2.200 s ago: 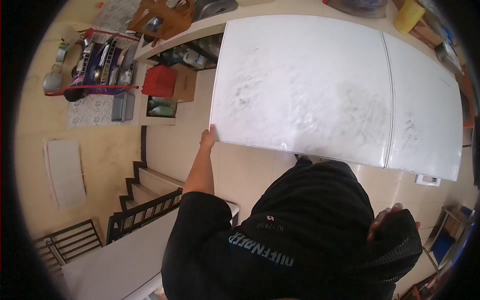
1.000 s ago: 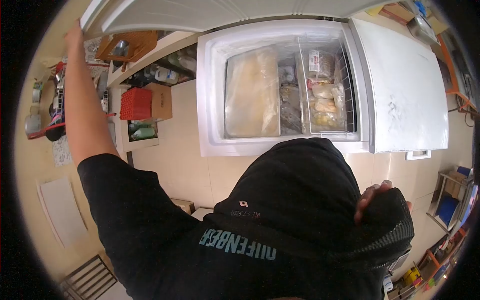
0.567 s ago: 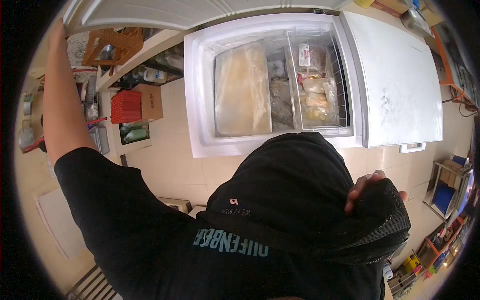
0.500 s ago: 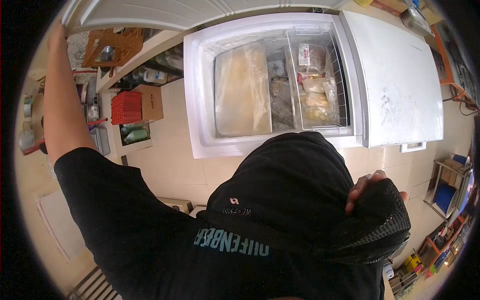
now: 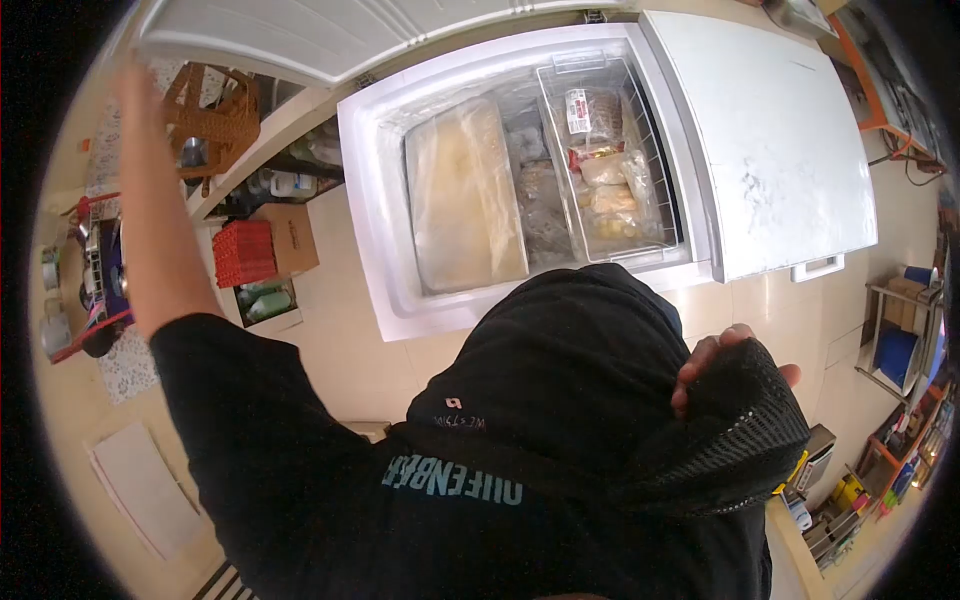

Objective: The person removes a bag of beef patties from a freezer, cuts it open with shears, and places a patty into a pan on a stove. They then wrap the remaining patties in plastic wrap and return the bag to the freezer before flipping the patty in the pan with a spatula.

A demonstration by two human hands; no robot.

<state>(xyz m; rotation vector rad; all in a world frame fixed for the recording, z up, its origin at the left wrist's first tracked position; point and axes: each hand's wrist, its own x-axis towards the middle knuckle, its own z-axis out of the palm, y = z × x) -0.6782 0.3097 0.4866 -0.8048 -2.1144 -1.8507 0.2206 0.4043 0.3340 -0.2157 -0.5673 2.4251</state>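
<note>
i see the left hand (image 5: pixel 131 85), blurred, at ten o'clock by the lid (image 5: pixel 300 35), raised at eleven; from my end i can't tell that hand's grip. the freezer (image 5: pixel 368 180) gapes at twelve, bagged food (image 5: pixel 620 190) in its wire basket (image 5: pixel 580 65). black mesh (image 5: pixel 735 420) half hides the right hand (image 5: pixel 708 358) near four, grip unreadable.

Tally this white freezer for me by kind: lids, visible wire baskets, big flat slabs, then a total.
Lids, raised white panelled lid plus lowered white scuffed lid: 2
White rectangular wire basket: 1
Large pale rectangular slab: 1
Total: 4
</note>
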